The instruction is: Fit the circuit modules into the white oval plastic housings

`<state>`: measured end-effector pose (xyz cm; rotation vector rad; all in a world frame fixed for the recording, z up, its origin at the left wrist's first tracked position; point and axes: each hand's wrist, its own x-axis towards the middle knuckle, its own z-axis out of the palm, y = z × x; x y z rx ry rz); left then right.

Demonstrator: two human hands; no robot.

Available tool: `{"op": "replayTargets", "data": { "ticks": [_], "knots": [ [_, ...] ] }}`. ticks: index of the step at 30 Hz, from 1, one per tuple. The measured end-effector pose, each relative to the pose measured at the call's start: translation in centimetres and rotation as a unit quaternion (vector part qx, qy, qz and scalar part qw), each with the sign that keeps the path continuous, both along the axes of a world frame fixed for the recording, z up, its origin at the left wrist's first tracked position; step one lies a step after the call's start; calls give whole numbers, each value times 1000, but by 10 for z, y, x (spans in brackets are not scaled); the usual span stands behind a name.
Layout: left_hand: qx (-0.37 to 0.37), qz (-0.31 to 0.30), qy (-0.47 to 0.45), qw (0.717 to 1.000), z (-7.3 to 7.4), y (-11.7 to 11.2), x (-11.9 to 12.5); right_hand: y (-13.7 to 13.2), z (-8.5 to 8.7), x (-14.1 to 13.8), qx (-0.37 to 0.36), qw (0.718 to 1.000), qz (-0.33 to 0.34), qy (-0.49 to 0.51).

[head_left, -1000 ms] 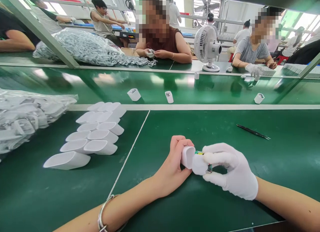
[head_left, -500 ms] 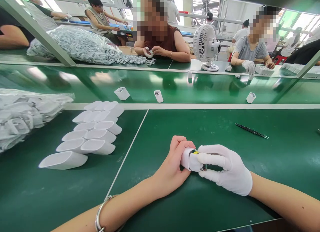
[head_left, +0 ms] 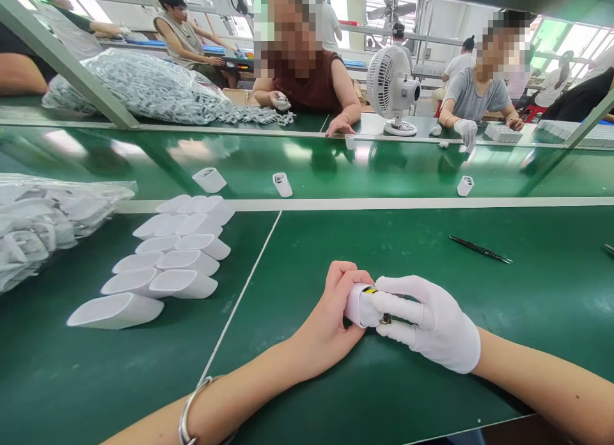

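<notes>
My bare left hand (head_left: 330, 317) is closed round a white plastic housing (head_left: 353, 304) above the green bench. In my white-gloved right hand (head_left: 426, 323) is a white insert (head_left: 368, 312) with a yellow-and-black piece and a small circuit board at its outer end. The insert sits mostly inside the open end of the housing, and my gloved fingers press on it. The fingertips hide part of the board. To the left, several empty white housings (head_left: 187, 283) lie in rows on the bench. Black tweezers (head_left: 480, 249) rest beyond my right hand.
A clear bag of white parts (head_left: 43, 221) lies at the far left. Beyond the white strip, a green conveyor (head_left: 336, 167) carries several white housings. Across it are a white fan (head_left: 391, 90), a large bag of grey parts (head_left: 148, 87) and co-workers at their bench.
The insert has gone deeper into the housing, and the gap at its rim has narrowed. Housings on the conveyor have moved left. A co-worker opposite has lowered a hand to the conveyor edge.
</notes>
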<state>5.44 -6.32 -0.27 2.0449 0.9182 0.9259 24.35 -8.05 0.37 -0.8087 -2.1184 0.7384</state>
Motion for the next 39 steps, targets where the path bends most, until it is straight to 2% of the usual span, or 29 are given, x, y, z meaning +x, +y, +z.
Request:
{"op": "replayTargets", "data": {
  "ticks": [4, 9, 12, 17, 19, 26, 31, 36, 39],
  "knots": [
    [-4, -8, -11, 1000, 1, 0, 1, 0, 5, -1, 109, 993, -33, -25],
    [-5, 13, -23, 1000, 1, 0, 1, 1, 16, -2, 228, 972, -59, 7],
    [-8, 22, -19, 1000, 1, 1, 1, 4, 15, -1, 225, 972, -62, 18],
    [-13, 29, -19, 999, 2, 1, 2, 5, 6, 4, 136, 986, -70, 73],
    [-11, 23, -23, 999, 3, 0, 1, 5, 5, 4, 125, 987, -64, 81],
    [-5, 23, -21, 999, 2, 0, 2, 6, 13, 0, 208, 976, -47, 34],
    [-18, 14, -18, 1000, 3, 0, 3, 6, 9, -1, 199, 977, -60, 51],
    [-14, 8, -20, 1000, 2, 0, 2, 7, 5, -2, 234, 970, -68, 15],
    [-23, 14, -14, 1000, 2, 0, 2, 7, 6, -2, 231, 970, -71, 15]
  ]
}}
